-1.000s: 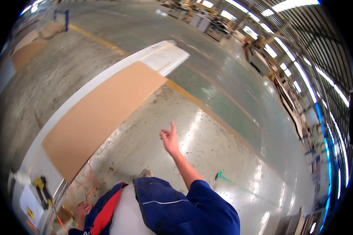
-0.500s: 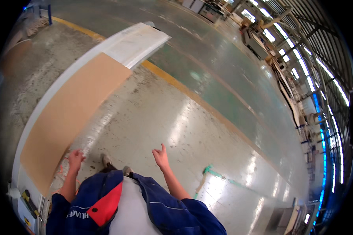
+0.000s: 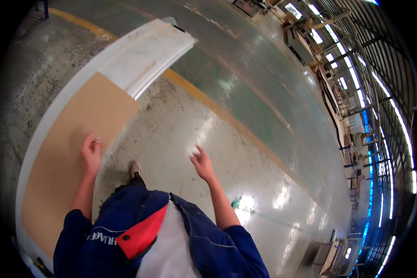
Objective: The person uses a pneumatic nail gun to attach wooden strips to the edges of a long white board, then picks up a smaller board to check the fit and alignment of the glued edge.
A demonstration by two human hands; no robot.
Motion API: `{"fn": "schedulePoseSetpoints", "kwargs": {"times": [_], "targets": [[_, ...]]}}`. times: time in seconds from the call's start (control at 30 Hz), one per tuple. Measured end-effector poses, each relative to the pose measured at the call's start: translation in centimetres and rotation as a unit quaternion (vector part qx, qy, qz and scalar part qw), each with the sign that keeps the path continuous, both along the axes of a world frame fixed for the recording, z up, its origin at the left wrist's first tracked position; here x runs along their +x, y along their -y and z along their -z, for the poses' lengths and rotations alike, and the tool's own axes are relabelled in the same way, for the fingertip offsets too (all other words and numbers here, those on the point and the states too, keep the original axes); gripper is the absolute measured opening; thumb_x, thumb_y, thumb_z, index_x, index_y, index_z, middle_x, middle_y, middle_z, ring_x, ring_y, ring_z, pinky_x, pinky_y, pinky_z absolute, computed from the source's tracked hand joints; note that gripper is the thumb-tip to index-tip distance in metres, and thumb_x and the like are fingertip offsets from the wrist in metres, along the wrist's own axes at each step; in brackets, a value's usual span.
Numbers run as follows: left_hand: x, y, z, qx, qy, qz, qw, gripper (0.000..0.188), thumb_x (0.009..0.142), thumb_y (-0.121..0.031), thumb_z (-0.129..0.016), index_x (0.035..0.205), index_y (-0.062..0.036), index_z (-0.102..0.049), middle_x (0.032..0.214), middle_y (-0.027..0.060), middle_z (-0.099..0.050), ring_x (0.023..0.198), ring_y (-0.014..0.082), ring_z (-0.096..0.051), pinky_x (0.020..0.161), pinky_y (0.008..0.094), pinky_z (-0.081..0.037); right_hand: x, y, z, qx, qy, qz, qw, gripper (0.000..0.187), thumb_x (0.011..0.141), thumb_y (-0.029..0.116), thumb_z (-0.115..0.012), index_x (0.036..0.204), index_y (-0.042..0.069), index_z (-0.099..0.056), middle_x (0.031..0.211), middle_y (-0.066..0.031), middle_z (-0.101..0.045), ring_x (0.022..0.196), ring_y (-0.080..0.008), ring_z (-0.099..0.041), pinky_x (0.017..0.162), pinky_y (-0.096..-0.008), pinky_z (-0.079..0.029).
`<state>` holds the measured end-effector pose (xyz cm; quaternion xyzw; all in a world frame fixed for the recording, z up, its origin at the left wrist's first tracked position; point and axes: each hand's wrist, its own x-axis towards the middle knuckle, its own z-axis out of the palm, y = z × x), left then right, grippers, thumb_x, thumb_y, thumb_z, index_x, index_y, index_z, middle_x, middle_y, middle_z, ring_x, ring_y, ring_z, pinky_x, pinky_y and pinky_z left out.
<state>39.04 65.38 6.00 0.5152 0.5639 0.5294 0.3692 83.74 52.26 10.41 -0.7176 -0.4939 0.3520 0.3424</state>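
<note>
My left hand [image 3: 91,155] hangs over the right-hand edge of a brown flat board [image 3: 69,162]. Its fingers are curled together, with a small pale glint at the tips that is too small to name. That board lies along a long, narrow white table [image 3: 134,53], whose far part shows bare. Out over the floor is my right hand [image 3: 202,164], touching nothing, its fingers loosely apart.
Along the concrete floor [image 3: 162,125] runs a yellow line [image 3: 227,113]. At the table's near end lies a dark tool [image 3: 42,268], partly cut off. A cart-like bench [image 3: 326,257] stands at lower right. Machines [image 3: 301,44] and stacked material line the far right.
I have stepped forward along the table. My left hand has risen from beside the board's near part to over its edge; my right hand has shifted up and right.
</note>
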Motion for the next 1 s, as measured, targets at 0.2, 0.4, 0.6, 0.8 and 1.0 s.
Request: {"fn": "schedulePoseSetpoints", "kwargs": {"times": [0.2,0.4,0.6,0.8,1.0], "targets": [[8.9,-8.3,-3.4,-0.061,-0.058,0.076,0.994,0.038,0.097,-0.002,-0.058,0.135,-0.0015,-0.056,0.103,0.0101,-0.07,0.082,0.0159,-0.07,0.076,0.029,-0.056,8.7,12.0,14.6,-0.182,-0.179,0.323,0.911,0.041,0.09,0.018,-0.068,0.126,-0.001,-0.061,0.079,-0.0036,-0.06,0.072,-0.012,-0.058,0.058,-0.0264,-0.049],[21.0,-17.3,-5.4,-0.093,-0.042,0.197,0.975,0.039,0.096,-0.003,-0.057,0.135,-0.0015,-0.056,0.107,0.0136,-0.07,0.086,0.0189,-0.072,0.077,0.0299,-0.056,7.2,26.1,22.2,-0.405,0.081,0.079,0.907,0.036,0.082,0.017,-0.07,0.116,0.006,-0.065,0.117,-0.0176,-0.067,0.1,-0.0344,-0.067,0.088,-0.0461,-0.054],[30.8,-25.2,-3.7,-0.108,-0.093,0.274,0.951,0.042,0.093,-0.005,-0.059,0.135,-0.0027,-0.055,0.104,0.0131,-0.071,0.083,0.0188,-0.073,0.075,0.0301,-0.056,12.7,15.9,21.7,-0.484,0.037,0.119,0.866,0.029,0.083,0.023,-0.069,0.107,0.007,-0.065,0.108,-0.0177,-0.068,0.097,-0.037,-0.067,0.083,-0.0497,-0.053],[39.1,-32.5,-6.8,-0.134,-0.121,0.238,0.954,0.046,0.092,-0.009,-0.062,0.137,-0.0034,-0.053,0.104,0.0133,-0.071,0.081,0.0185,-0.072,0.074,0.0301,-0.056,30.4,-4.1,21.6,-0.385,0.205,-0.028,0.899,0.025,0.083,0.03,-0.067,0.098,0.009,-0.064,0.1,-0.0178,-0.069,0.094,-0.0396,-0.066,0.079,-0.0532,-0.051],[42.5,-37.9,-5.6,-0.084,-0.132,0.151,0.976,0.059,0.093,-0.011,-0.065,0.147,-0.0082,-0.042,0.11,0.014,-0.071,0.081,0.0216,-0.073,0.075,0.0342,-0.057,45.9,-33.2,15.4,-0.056,-0.274,0.408,0.869,0.014,0.086,0.013,-0.063,0.079,0.006,-0.054,0.069,-0.006,-0.046,0.052,-0.0174,-0.047,0.048,-0.0306,-0.049]]}}
